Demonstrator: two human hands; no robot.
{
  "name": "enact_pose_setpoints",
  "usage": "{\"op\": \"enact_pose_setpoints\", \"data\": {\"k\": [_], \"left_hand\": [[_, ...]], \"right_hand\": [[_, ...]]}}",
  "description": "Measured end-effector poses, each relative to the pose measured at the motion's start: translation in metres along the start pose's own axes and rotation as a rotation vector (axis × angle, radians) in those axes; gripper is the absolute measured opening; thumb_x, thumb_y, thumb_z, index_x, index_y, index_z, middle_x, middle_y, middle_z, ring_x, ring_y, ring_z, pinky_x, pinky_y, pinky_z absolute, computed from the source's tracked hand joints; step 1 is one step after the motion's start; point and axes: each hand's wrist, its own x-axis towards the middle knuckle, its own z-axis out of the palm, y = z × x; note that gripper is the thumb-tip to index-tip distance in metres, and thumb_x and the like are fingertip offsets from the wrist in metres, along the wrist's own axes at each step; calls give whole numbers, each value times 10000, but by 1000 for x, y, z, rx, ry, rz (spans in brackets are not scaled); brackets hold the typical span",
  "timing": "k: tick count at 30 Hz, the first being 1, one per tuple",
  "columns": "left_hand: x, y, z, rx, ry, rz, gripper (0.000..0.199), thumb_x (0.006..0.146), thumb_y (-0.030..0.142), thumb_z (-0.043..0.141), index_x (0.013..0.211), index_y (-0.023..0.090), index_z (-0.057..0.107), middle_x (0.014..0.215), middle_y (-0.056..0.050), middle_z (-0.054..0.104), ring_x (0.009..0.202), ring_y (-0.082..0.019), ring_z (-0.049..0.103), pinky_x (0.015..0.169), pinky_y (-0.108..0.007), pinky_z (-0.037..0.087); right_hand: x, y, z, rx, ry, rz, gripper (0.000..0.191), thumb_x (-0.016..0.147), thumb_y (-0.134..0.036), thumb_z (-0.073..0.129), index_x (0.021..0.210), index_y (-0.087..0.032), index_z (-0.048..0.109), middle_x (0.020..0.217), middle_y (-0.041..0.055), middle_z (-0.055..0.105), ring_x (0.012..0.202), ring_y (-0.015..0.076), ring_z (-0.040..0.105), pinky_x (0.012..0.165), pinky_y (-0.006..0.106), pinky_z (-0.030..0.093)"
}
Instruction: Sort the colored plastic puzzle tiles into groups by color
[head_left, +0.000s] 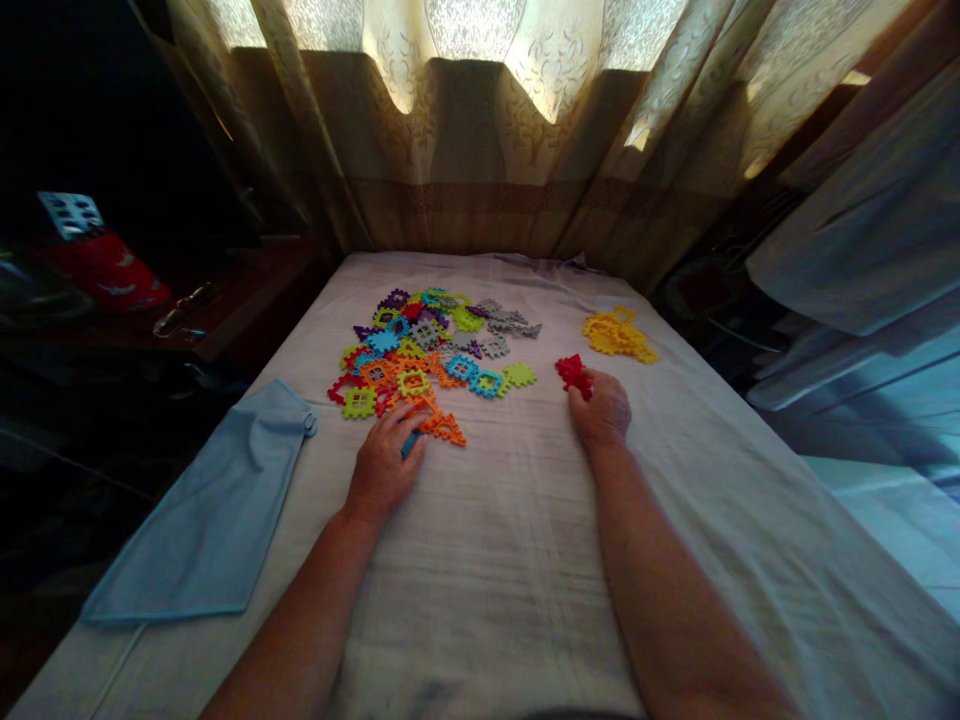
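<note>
A mixed pile of notched plastic pieces in orange, blue, green, grey, purple and red spreads over the left middle of the cloth. My left hand rests at its near edge, fingers apart over orange pieces, with a blue piece partly showing beneath the fingers. Further right, my right hand has its fingers closed on red pieces at the cloth. Beyond that hand lies a separate heap of yellow pieces.
A pale cloth covers the table. On its left lies a folded light blue fabric item. Curtains hang behind the far edge. At the left, a dark side table holds a red patterned item; light fabric hangs at right.
</note>
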Motion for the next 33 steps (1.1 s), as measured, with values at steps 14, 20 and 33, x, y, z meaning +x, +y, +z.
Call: {"op": "enact_pose_setpoints", "data": {"k": [14, 20, 33], "left_hand": [[2, -18, -14, 346, 43, -326, 428, 908, 338, 477, 1304, 280, 630, 1498, -142, 438, 1414, -409, 329, 1119, -678, 244], [3, -15, -15, 345, 29, -330, 389, 893, 324, 495, 1226, 237, 675, 1513, -160, 421, 1429, -405, 312, 1128, -683, 221], [7, -6, -19, 410, -39, -388, 411, 918, 346, 477, 1257, 196, 657, 1531, -172, 407, 1448, -383, 293, 1154, -637, 220]], "right_hand": [[-1, -1, 0, 81, 59, -30, 343, 783, -228, 505, 1063, -149, 689, 1156, 175, 642, 1062, 290, 558, 978, 474, 441], [-2, -6, -2, 108, 51, -29, 331, 785, -234, 497, 1024, -155, 713, 1158, 166, 648, 1055, 281, 561, 989, 462, 432], [-3, -6, 6, 150, 169, -103, 271, 767, -215, 522, 915, -190, 747, 1102, 117, 688, 994, 236, 591, 941, 418, 475]]}}
